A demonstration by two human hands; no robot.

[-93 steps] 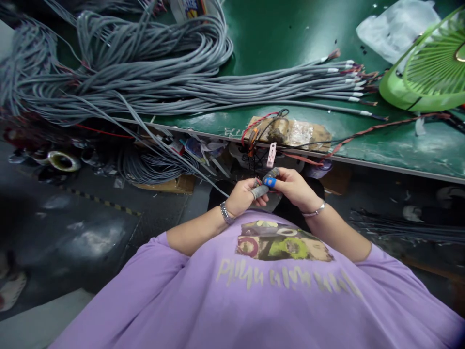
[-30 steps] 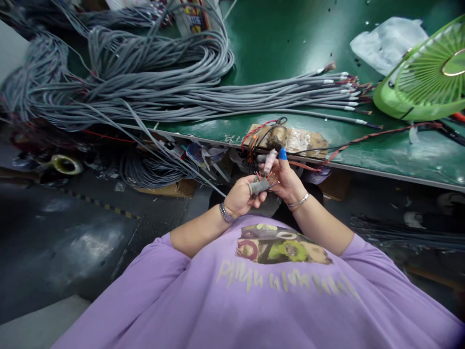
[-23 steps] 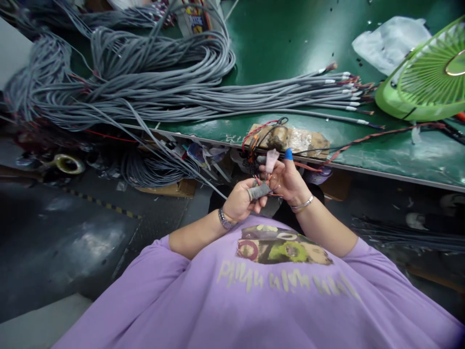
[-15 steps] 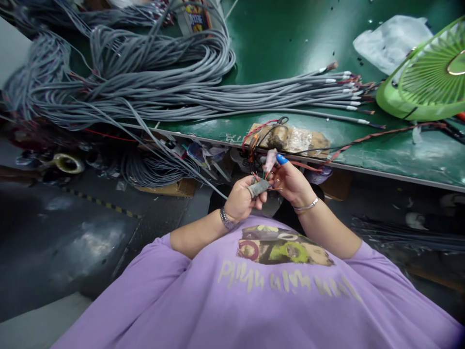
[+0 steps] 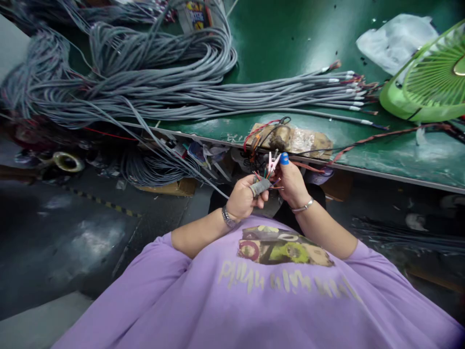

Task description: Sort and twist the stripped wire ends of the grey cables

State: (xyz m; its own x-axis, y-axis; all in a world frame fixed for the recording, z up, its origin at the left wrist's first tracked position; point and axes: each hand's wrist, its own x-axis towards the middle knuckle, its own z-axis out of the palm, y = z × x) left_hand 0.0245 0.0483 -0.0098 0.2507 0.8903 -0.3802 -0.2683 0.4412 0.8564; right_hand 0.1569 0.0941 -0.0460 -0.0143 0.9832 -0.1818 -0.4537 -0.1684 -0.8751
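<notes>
My left hand (image 5: 240, 198) is closed around a grey cable end (image 5: 260, 187), its fingers wrapped under it. Thin coloured wires (image 5: 276, 187) in red, green, orange and purple fan out of that end towards the right. My right hand (image 5: 293, 186) is beside them, a blue finger cover (image 5: 284, 158) on one digit. Between its fingertips it pinches a small pale pink V-shaped clip (image 5: 273, 163), whose two arms point up and away from me. The clip's lower end lies among the wires, partly hidden by the fingers, so I cannot tell whether it grips one.
Bundled grey cables (image 5: 203, 99) stretch over the green table (image 5: 276, 29), their stripped ends to the right. A wooden block (image 5: 323, 144) with a dark hollow lies at the near edge. A green fan (image 5: 432, 82) and a plastic bag (image 5: 395, 41) occupy the right.
The right hand has turned, bringing its blue-covered digit more upright. The pink clip has rotated so its two arms show apart. The left hand still holds the grey cable end, almost unmoved.
</notes>
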